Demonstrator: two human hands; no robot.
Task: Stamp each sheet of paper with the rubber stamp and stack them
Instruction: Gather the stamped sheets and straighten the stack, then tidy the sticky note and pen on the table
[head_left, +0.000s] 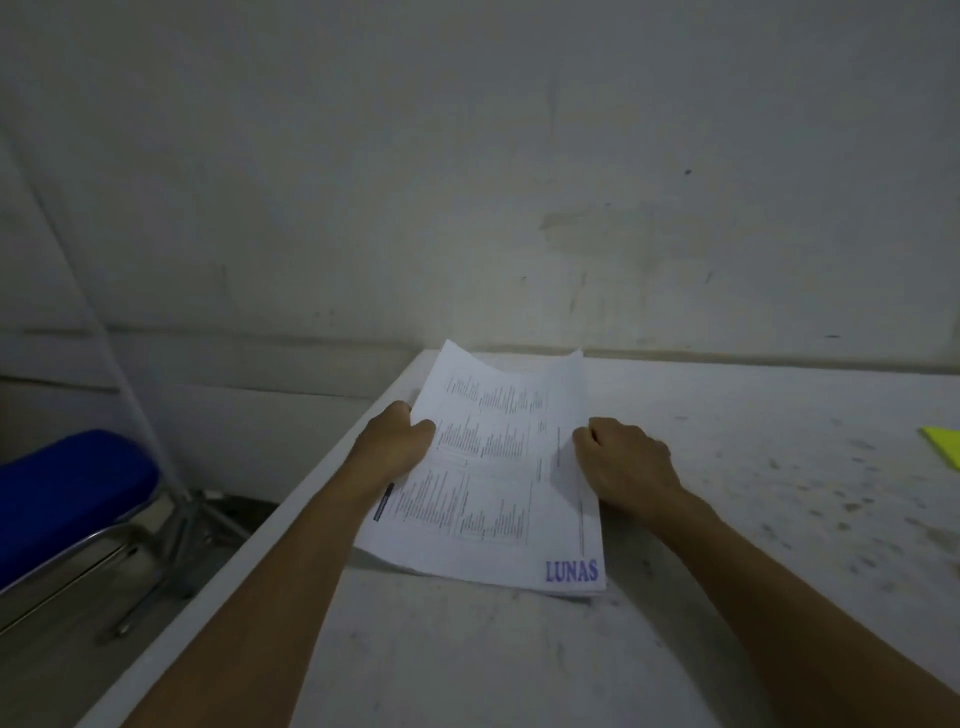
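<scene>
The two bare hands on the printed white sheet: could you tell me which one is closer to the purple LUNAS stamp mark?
The right hand; it grips the printed white sheet on the edge whose near corner bears the purple LUNAS stamp mark, whereas the left hand holds the opposite edge.

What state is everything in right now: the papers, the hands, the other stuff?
Sheets: stacked on the table, far edge curled up, top one stamped LUNAS.
Left hand: gripping the stack's left edge.
Right hand: gripping its right edge.
Table: smudged.
Yellow item: flat, cut off by the frame.
Blue chair: unoccupied.
</scene>
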